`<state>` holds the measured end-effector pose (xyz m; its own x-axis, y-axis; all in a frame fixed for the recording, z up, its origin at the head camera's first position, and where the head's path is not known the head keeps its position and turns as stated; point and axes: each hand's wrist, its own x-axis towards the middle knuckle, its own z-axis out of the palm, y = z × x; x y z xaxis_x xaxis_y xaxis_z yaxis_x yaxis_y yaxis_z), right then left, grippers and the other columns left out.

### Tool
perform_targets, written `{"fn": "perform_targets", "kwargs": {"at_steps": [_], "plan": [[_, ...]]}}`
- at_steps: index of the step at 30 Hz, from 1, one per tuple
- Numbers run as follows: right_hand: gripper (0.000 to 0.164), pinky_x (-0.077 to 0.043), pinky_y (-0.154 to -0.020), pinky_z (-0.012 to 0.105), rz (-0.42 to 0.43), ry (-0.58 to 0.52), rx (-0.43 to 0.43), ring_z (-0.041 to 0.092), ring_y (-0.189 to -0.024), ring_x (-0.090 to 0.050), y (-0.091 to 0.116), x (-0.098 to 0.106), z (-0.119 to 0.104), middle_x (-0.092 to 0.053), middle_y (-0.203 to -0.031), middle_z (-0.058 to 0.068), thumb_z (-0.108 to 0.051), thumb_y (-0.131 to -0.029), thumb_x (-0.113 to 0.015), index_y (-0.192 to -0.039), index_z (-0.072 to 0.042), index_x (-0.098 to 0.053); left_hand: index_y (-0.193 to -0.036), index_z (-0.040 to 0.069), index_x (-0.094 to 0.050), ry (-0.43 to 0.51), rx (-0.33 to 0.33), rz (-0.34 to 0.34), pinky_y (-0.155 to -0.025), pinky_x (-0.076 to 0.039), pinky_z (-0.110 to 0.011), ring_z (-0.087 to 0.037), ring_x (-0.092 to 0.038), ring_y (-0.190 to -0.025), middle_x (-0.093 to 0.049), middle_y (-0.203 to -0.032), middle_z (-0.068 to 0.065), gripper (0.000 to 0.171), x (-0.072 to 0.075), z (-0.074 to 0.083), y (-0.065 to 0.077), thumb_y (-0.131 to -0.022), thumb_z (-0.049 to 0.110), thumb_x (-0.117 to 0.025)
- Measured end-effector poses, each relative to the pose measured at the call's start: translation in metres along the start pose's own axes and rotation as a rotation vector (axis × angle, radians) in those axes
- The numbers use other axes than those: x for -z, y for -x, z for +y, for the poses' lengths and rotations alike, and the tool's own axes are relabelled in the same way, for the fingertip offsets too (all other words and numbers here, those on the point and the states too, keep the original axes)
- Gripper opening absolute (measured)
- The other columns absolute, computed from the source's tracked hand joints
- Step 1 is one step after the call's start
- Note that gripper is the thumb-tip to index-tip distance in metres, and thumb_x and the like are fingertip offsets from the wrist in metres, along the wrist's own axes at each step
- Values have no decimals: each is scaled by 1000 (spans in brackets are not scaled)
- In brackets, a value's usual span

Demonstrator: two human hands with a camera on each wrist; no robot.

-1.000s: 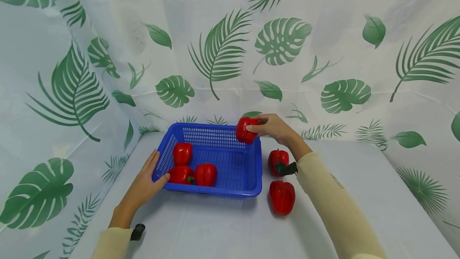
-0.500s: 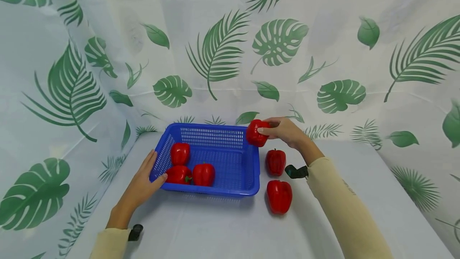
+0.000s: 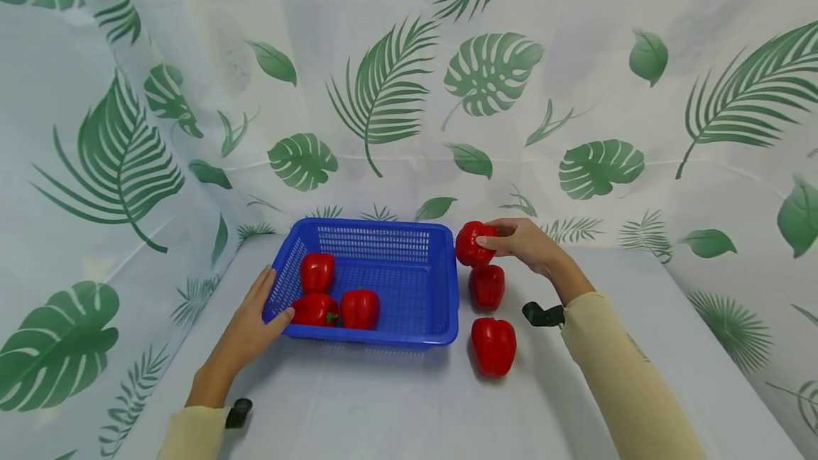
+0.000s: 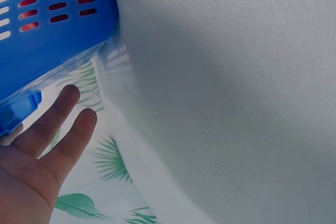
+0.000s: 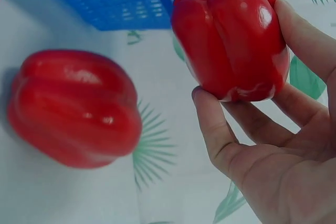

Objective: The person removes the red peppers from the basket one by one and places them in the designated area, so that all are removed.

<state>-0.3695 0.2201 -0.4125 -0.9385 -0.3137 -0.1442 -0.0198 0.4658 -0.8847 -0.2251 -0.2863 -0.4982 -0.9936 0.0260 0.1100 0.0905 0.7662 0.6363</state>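
Note:
My right hand (image 3: pixel 527 243) holds a red bell pepper (image 3: pixel 474 244) between thumb and fingers, just beyond the basket's back right corner. In the right wrist view the pepper (image 5: pixel 231 38) is clear of the table, gripped by the fingertips. My left hand (image 3: pixel 248 329) is at the left end of a blue plastic basket (image 3: pixel 383 339), its thumb by the front rim. In the left wrist view the fingers (image 4: pixel 73 140) look fairly straight beside the basket wall (image 4: pixel 47 51). Three red peppers, one of them a pepper (image 3: pixel 360 309) standing upright, are inside the basket's left half.
To the right of the basket, two more red peppers lie on the white table: a farther pepper (image 3: pixel 487 287) and a nearer pepper (image 3: pixel 494 347). A white cloth with green leaf prints (image 3: pixel 396 183) hangs behind and at the sides.
My right hand has carried its pepper rightward and slightly down, from over the basket's back right corner to outside it. The left hand stays at the basket's left end.

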Motion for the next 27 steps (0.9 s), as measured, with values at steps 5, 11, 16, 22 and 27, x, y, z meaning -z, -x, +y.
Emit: {"fn": "perform_targets", "kwargs": {"at_steps": [5, 11, 16, 22, 27], "plan": [[79, -59, -101, 47, 10, -9, -19, 44, -129, -60, 4, 7, 11, -58, -145, 28, -36, -98, -79, -157, 4, -46, -171, 3, -14, 2, -1, 1, -112, -33, -75, -53, -18, -158, -9, -178, -21, 93, 0, 0, 1, -103, 39, -65], [78, -60, -98, 43, 21, -7, -17, 43, -130, -59, 11, 14, 24, -58, -145, 27, -37, -99, -78, -156, 4, -46, -171, 3, -13, 11, 2, 2, -112, -33, -75, -52, -17, -158, -9, -178, -20, 92, 0, 0, 3, -103, 38, -65], [77, -61, -93, 36, 28, -36, -13, 41, -128, -59, 19, 23, 34, -58, -145, 26, -34, -99, -78, -157, 4, -45, -171, 3, -13, 15, -4, 7, -111, -34, -75, -53, -17, -158, -9, -178, -20, 93, 1, 0, 4, -103, 38, -65], [76, -61, -91, 32, 42, -64, -13, 39, -128, -58, 30, 35, 45, -56, -147, 27, -31, -100, -77, -157, 5, -43, -172, 3, -13, 11, -3, 4, -111, -34, -75, -53, -17, -158, -8, -178, -21, 93, 1, 1, 3, -102, 38, -65], [76, -61, -91, 29, 67, -80, -20, 38, -127, -58, 39, 45, 57, -52, -149, 30, -31, -103, -74, -158, 8, -39, -172, 4, -13, 12, 3, -2, -111, -34, -75, -53, -17, -158, -8, -178, -20, 93, 1, 2, 2, -102, 39, -65]]}}
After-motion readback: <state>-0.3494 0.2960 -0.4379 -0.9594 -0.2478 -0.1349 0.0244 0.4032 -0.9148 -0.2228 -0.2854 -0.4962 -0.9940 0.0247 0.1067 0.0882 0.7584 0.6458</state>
